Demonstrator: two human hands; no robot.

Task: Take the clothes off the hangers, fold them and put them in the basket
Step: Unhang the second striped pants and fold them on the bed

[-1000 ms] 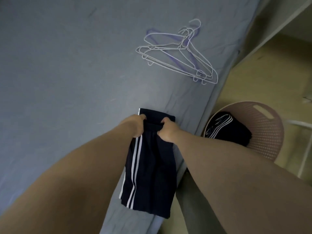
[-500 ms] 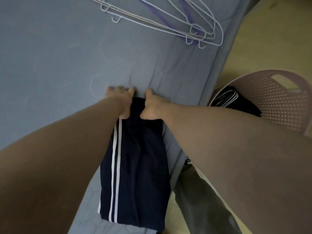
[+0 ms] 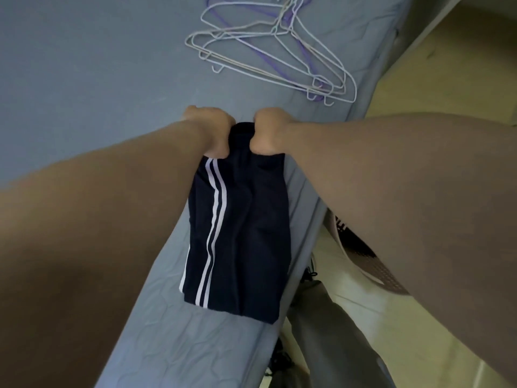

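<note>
Garment (image 3: 240, 233) gripped at far edge, fold under way on bed

Navy piece with two white side stripes is laid lengthwise near the bed's (image 3: 84, 79) right edge, already doubled into a narrow strip. Its far end is bunched and held by the left hand (image 3: 209, 133) and the right hand (image 3: 268, 133), fingers curled round the cloth, one at each corner. The two-corner grip is judged to keep the edge level, so that the end can be brought over squarely for the next fold. Empty wire hangers (image 3: 277, 33) are heaped further up the bed, well apart, out of the folding space. The basket (image 3: 377, 271) is set on the floor just beside the bed, mostly hidden under the right forearm, presumably for a short drop once folding is finished.
</note>
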